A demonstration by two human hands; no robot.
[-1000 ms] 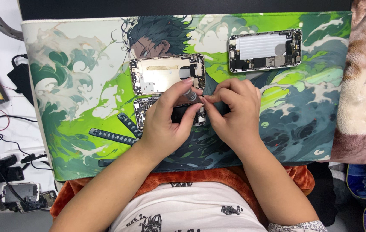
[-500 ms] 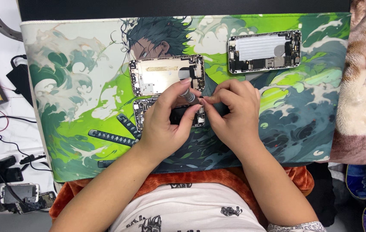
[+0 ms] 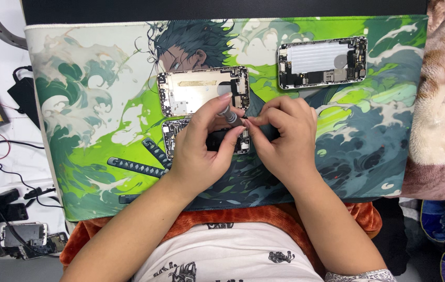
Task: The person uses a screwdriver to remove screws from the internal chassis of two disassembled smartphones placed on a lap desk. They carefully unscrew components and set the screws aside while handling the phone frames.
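A home phone-repair corner: opened phones (image 3: 321, 62) on an illustrated desk mat (image 3: 86, 104), tangled cables (image 3: 3, 172), a blanket (image 3: 441, 104).

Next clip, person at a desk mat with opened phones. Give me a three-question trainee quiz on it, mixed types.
1. True or false: the left hand holds a grey screwdriver.
2. How many opened phone housings lie on the desk mat?
3. Which housing lies apart from both hands: A the upper right one, B the one under the hands?

Key: 1 true. 2 three, counting the middle housing. 3 A; the right hand works beside the left.
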